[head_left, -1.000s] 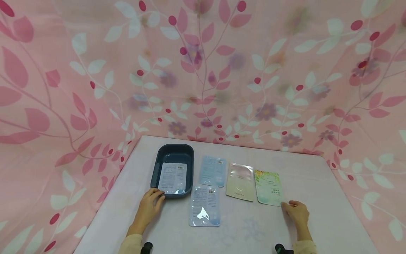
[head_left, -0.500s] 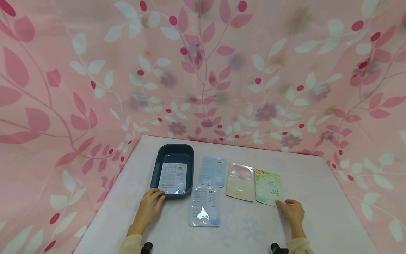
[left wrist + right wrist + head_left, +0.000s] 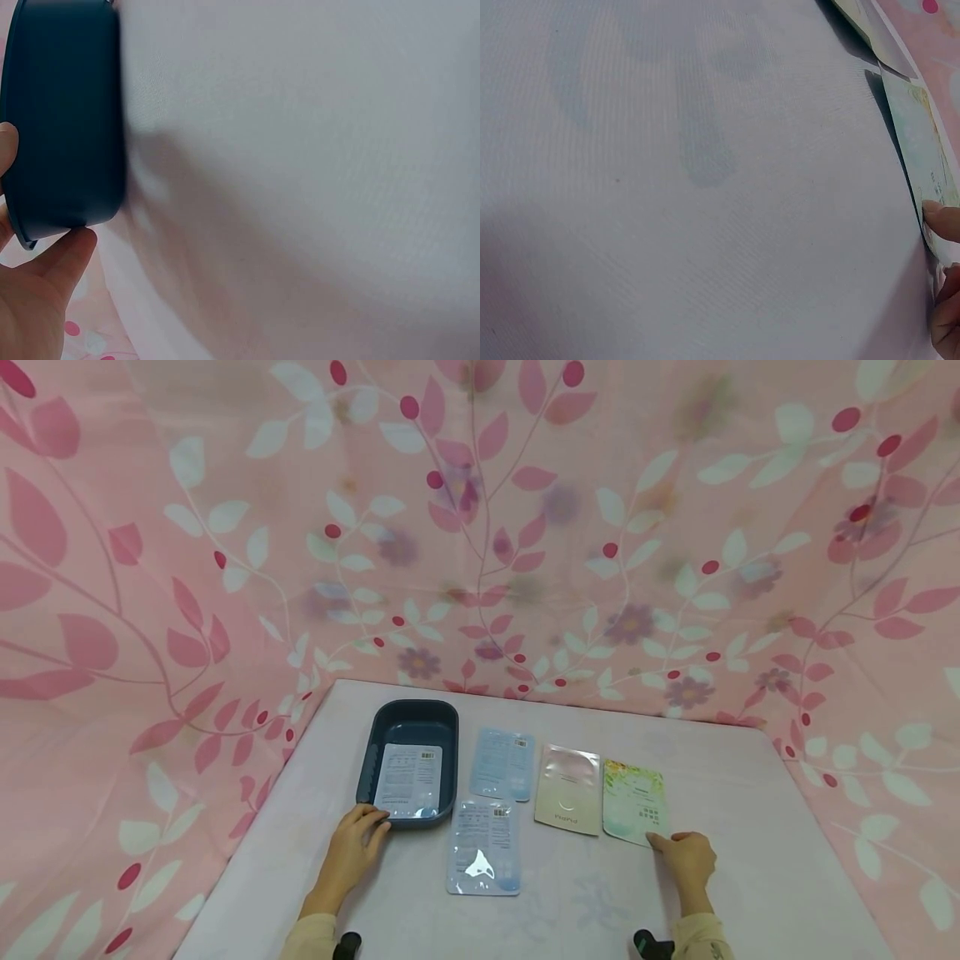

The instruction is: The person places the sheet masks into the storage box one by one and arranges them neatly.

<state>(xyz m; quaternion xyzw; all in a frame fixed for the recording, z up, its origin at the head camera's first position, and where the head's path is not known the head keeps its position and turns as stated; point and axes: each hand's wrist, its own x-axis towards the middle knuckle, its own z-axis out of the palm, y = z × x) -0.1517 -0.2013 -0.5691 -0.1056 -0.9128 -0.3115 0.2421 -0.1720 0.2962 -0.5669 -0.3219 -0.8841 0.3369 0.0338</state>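
My left hand [image 3: 351,847] grips the near left corner of a dark blue plastic bin [image 3: 408,727], thumb over the rim and fingers against its outer wall [image 3: 67,112]. Inside the bin lies a pale blue printed sachet [image 3: 408,781]. At the right, my right hand [image 3: 686,858] pinches the near edge of a green floral sachet [image 3: 633,797]. In the right wrist view its thumb [image 3: 941,220] lies on top of that edge, with curled fingers below.
Between the hands a beige sachet [image 3: 567,789] lies left of the green one. Two light blue sachets, one farther back [image 3: 502,764] and one nearer [image 3: 483,843], lie right of the bin on the white tablecloth [image 3: 570,918]. A pink floral cloth [image 3: 480,568] hangs behind.
My right hand has moved left along with the lower edge of the green sachet, which has turned slightly. My left hand and the bin have stayed in place.
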